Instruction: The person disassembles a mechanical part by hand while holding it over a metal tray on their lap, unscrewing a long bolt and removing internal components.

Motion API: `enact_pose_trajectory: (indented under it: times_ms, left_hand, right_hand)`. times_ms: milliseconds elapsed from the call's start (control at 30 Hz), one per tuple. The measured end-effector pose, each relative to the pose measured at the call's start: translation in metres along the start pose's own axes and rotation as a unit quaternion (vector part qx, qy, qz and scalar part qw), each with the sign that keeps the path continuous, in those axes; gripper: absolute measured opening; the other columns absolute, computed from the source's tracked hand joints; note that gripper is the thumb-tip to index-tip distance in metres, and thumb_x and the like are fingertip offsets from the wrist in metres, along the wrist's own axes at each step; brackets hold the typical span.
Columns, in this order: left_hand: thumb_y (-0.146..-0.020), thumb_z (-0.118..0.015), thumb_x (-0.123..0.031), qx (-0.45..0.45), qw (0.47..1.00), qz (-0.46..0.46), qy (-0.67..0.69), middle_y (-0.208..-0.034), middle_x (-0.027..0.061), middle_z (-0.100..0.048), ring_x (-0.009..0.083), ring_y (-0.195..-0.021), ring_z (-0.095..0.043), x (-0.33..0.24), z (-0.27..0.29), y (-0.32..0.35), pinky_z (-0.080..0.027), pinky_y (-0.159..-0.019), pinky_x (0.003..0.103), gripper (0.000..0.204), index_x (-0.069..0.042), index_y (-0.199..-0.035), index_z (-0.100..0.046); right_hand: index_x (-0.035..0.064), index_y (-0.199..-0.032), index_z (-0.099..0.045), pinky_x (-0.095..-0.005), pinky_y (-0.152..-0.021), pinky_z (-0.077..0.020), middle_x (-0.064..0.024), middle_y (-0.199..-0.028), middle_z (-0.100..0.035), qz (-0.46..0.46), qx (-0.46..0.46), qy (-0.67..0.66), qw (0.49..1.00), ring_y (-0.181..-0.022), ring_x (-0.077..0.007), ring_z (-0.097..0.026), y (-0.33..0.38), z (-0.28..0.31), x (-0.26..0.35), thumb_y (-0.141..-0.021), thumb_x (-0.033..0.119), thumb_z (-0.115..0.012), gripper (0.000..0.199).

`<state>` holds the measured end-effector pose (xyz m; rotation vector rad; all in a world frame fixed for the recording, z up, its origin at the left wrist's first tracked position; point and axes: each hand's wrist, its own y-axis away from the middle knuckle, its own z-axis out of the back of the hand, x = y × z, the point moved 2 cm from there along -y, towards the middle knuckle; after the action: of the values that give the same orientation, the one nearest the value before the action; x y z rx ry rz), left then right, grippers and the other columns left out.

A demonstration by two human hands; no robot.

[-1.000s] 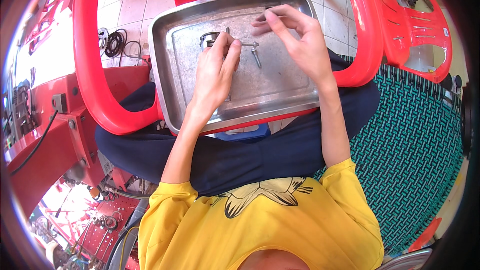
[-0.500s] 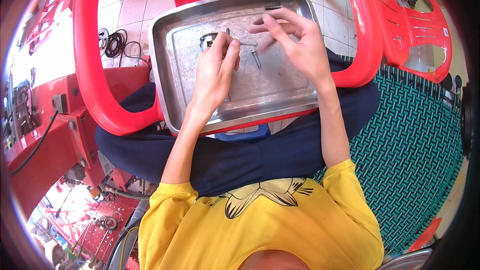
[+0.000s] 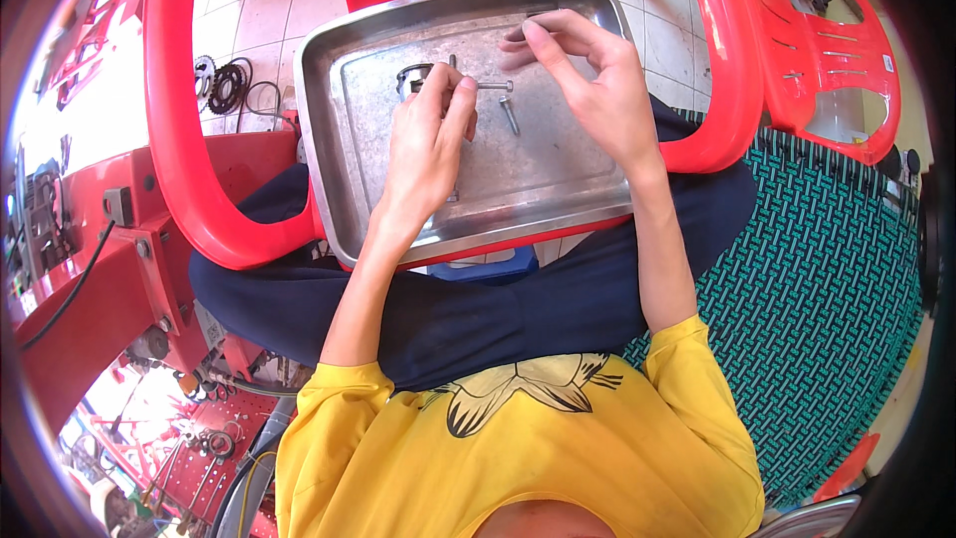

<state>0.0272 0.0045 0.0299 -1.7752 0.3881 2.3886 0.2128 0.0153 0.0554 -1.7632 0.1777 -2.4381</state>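
My left hand [image 3: 426, 134] is closed over the metal tray [image 3: 363, 204], thumb pressed to the fingers. A bolt [image 3: 497, 86] sticks out to the right from its fingertips, head end outward. Against the far left side of this hand shows a dark, round-edged metal part [image 3: 408, 78]; whether the fingers hold it too is hidden. Just right of the held bolt, a second bolt [image 3: 510, 117] lies on the tray. Above it, to the right, my right hand [image 3: 588, 70] is raised with thumb and fingers apart, its fingertips slightly blurred, holding nothing visible.
The tray rests on a red plastic chair [image 3: 184, 139] with arms on both sides. Another red chair [image 3: 817, 50] stands at far right, by a green woven seat [image 3: 807, 319]. Red machinery [image 3: 110, 269] is at left. Sprockets [image 3: 229, 88] lie on the tiled floor.
My right hand's fingers have drawn up slightly and come closer together above the tray. My left hand and the bolt in it have barely moved.
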Motion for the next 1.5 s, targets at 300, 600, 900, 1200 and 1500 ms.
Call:
enact_pose_trajectory:
  times_ms: [300, 600, 900, 1200, 1500]
  left_hand:
    - [-0.104, -0.047, -0.026, -0.004, 1.000, -0.005, 0.007, -0.064, 0.0042, -0.052, 0.0112, -0.062, -0.045, 0.003, -0.001, -0.001, -0.038, -0.060, 0.030, 0.032, -0.001, -0.087, -0.054]
    - [-0.103, -0.048, -0.024, -0.008, 1.000, -0.017, -0.012, -0.060, 0.0109, -0.056, 0.0206, -0.056, -0.056, 0.002, 0.001, -0.002, -0.042, -0.058, 0.035, 0.029, 0.001, -0.088, -0.053]
    - [-0.103, -0.048, -0.024, -0.012, 1.000, -0.020, -0.010, -0.059, 0.0108, -0.055, 0.0198, -0.055, -0.055, 0.002, 0.001, -0.002, -0.042, -0.057, 0.035, 0.030, 0.001, -0.088, -0.053]
    - [-0.103, -0.049, -0.024, -0.017, 1.000, -0.017, -0.009, -0.059, 0.0100, -0.053, 0.0190, -0.055, -0.052, 0.002, 0.000, -0.003, -0.040, -0.056, 0.035, 0.030, 0.001, -0.089, -0.053]
    - [-0.103, -0.049, -0.025, -0.019, 1.000, -0.016, -0.009, -0.059, 0.0099, -0.053, 0.0191, -0.055, -0.051, 0.004, 0.001, -0.003, -0.040, -0.057, 0.035, 0.030, 0.001, -0.087, -0.052]
  right_hand:
    - [-0.0029, -0.105, -0.068, -0.0261, -0.075, -0.0541, -0.0114, -0.091, -0.076, -0.038, 0.003, -0.044, 0.998, -0.078, -0.0191, -0.075, 0.001, 0.000, 0.007, -0.099, 0.024, -0.063, 0.028]
    - [-0.0017, -0.105, -0.069, -0.0263, -0.077, -0.0538, -0.0104, -0.090, -0.077, -0.084, 0.018, -0.068, 0.994, -0.083, -0.0176, -0.075, 0.001, 0.001, 0.012, -0.098, 0.023, -0.063, 0.026]
    - [-0.0022, -0.105, -0.069, -0.0280, -0.080, -0.0543, -0.0116, -0.094, -0.076, -0.077, 0.023, -0.041, 0.996, -0.081, -0.0161, -0.074, 0.002, 0.000, 0.007, -0.098, 0.022, -0.064, 0.026]
    - [-0.0015, -0.107, -0.068, -0.0275, -0.080, -0.0538, -0.0107, -0.094, -0.076, -0.042, 0.031, -0.015, 0.999, -0.078, -0.0163, -0.073, 0.002, 0.000, -0.002, -0.100, 0.022, -0.062, 0.025]
    - [-0.0012, -0.106, -0.069, -0.0265, -0.075, -0.0537, -0.0101, -0.092, -0.076, -0.004, 0.021, 0.043, 0.999, -0.076, -0.0164, -0.074, 0.000, 0.001, -0.003, -0.099, 0.024, -0.062, 0.027]
